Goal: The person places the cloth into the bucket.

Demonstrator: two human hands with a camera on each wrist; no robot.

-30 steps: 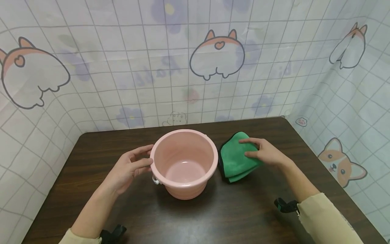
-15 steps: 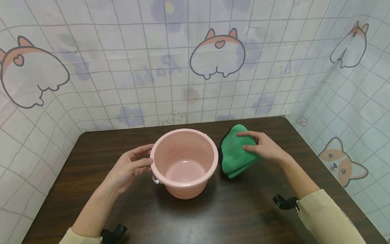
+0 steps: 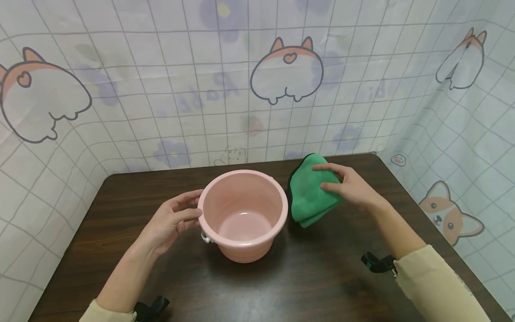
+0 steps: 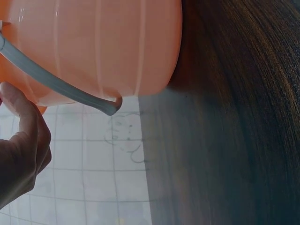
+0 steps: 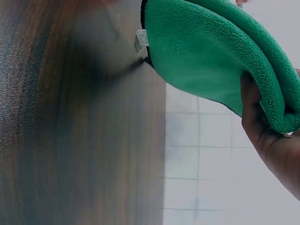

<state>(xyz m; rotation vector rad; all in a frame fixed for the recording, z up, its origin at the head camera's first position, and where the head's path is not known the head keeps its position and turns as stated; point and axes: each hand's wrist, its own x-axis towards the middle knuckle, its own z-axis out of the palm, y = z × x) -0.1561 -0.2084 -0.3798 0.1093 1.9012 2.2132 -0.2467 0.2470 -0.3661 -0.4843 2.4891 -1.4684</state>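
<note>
Left hand (image 3: pixel 166 226): fingers apart, touching pink bucket (image 3: pixel 243 251) at rim; right hand (image 3: pixel 351 188): fingers pinching folded green plush towel (image 3: pixel 309 196). For tidy lift, grip all layers, brace bucket lightly

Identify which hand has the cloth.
The right hand: its fingers and thumb grip the green cloth. The left hand has no cloth; it touches the pink bucket at its rim.

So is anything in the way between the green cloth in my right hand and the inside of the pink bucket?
No loose object visible. Only the right rim of the pink bucket stands between its inside and the green cloth in your right hand. Your left hand is at the opposite side, out of that path.
</note>
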